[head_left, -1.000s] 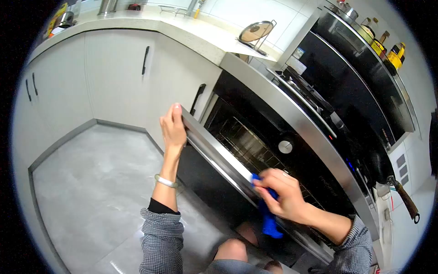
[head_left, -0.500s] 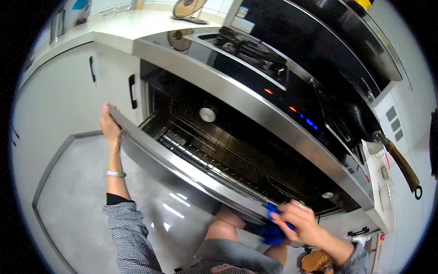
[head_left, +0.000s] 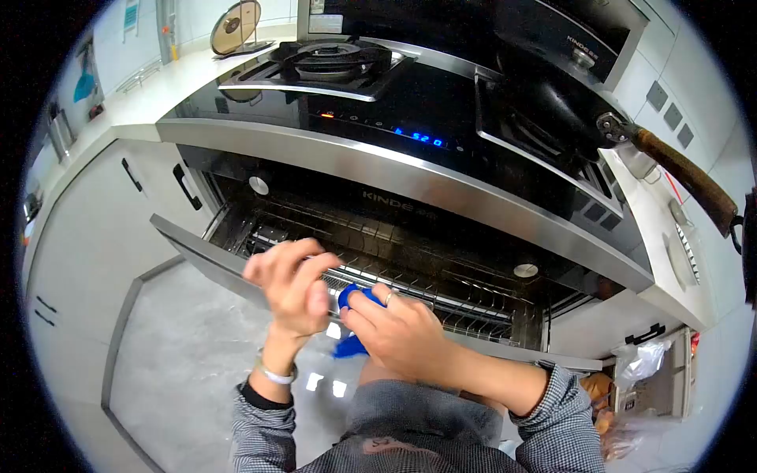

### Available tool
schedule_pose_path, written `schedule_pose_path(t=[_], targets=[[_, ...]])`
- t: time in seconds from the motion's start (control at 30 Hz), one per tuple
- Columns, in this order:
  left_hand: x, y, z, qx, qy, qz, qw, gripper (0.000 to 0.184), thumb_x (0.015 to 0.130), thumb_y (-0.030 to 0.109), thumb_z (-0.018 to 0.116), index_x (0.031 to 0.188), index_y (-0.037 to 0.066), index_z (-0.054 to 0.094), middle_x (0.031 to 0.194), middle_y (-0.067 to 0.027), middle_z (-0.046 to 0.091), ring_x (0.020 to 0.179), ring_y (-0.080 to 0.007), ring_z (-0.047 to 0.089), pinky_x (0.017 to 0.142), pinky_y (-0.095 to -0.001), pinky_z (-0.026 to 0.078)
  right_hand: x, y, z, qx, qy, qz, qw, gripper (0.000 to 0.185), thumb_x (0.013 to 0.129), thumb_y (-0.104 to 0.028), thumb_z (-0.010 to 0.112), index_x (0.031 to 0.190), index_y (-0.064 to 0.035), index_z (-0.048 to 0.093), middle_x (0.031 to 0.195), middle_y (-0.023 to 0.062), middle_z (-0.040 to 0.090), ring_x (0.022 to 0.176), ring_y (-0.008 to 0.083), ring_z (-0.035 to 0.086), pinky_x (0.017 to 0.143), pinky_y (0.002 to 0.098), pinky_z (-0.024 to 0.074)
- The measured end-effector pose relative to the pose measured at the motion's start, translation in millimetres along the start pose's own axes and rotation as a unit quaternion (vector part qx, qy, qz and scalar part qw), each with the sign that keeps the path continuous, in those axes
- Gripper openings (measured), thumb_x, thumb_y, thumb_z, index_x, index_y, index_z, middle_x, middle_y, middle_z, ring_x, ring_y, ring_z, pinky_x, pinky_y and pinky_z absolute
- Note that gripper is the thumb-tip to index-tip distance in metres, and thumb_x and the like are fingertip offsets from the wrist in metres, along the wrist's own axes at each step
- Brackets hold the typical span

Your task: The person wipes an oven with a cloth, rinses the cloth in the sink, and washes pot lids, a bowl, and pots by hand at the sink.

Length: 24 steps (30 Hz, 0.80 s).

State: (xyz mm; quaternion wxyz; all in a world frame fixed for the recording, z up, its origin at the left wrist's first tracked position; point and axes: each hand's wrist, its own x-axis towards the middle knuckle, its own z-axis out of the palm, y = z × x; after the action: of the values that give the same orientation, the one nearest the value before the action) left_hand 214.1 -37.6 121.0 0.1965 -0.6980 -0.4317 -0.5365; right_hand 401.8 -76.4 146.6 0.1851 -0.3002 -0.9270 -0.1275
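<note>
At our far left, the pale countertop (head_left: 150,101) curves along the wall, and below it the cabinet doors (head_left: 102,213) face a stretch of grey floor (head_left: 169,339) that runs up to the front of the drawer. A round lid (head_left: 235,28) leans upright in its stand near the countertop's back edge, short of the stove's left edge. The drawer (head_left: 206,258) is pulled out under the stove (head_left: 441,98), its left front corner jutting toward the cabinet doors. Our left hand (head_left: 292,290) is partly open above the drawer's front edge, blurred, fingers parted and bent, with nothing seen in its hold; the black burner (head_left: 331,59) sits farther back, near the stove's left rear corner. Just right of that hand, the blue cloth (head_left: 349,347) is bunched at the drawer's front edge and hangs below it, pinched in our right hand (head_left: 404,331), whose fingers are curled closed on it. The wire racks (head_left: 481,315) extend rightward inside the drawer. Above, the lit display (head_left: 419,137) lies near the stove's front edge, and the wok (head_left: 552,94) takes up the right side, its wooden handle (head_left: 686,175) reaching past the stove's right edge and over the side counter (head_left: 648,244).
</note>
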Motion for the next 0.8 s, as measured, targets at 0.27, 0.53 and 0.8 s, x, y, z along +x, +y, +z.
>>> schedule_pose_path(t=[0.27,0.53,0.8], targets=[[-19.5,-35.3,-17.6,0.083,-0.043,-0.131,0.987,0.052,0.095,0.035,0.019,0.085,0.012,0.064,0.097,-0.0045,0.059,0.109,-0.0210,0.048,0.098,-0.0389,0.018,-59.8,23.8,-51.6,0.102,-0.057,0.088,0.989,0.023,0.073,-0.015,0.065,0.095,-0.0098,0.060,0.100,0.0025,0.056,0.087,0.0220,0.058,0.060,0.0294,0.0527],[-29.7,-46.0,-25.3,0.071,-0.072,-0.134,0.986,0.053,0.096,0.032,0.016,0.082,0.011,0.062,0.082,-0.0057,0.059,0.094,-0.0226,0.055,0.103,-0.0427,0.018,19.0,17.7,3.6,0.224,0.010,-0.028,0.974,0.013,0.080,-0.012,0.062,0.089,-0.0061,0.055,0.098,0.0115,0.056,0.086,0.0363,0.058,0.063,0.0434,0.0524],[-27.6,-41.3,-22.2,0.047,-0.052,-0.159,0.985,0.043,0.092,0.026,0.025,0.082,0.010,0.064,0.075,-0.0029,0.058,0.085,-0.0200,0.055,0.100,-0.0431,0.021,42.2,15.7,9.7,0.232,0.014,-0.059,0.971,0.008,0.080,-0.009,0.060,0.084,-0.0045,0.054,0.085,0.0115,0.052,0.078,0.0333,0.052,0.067,0.0408,0.0472]])
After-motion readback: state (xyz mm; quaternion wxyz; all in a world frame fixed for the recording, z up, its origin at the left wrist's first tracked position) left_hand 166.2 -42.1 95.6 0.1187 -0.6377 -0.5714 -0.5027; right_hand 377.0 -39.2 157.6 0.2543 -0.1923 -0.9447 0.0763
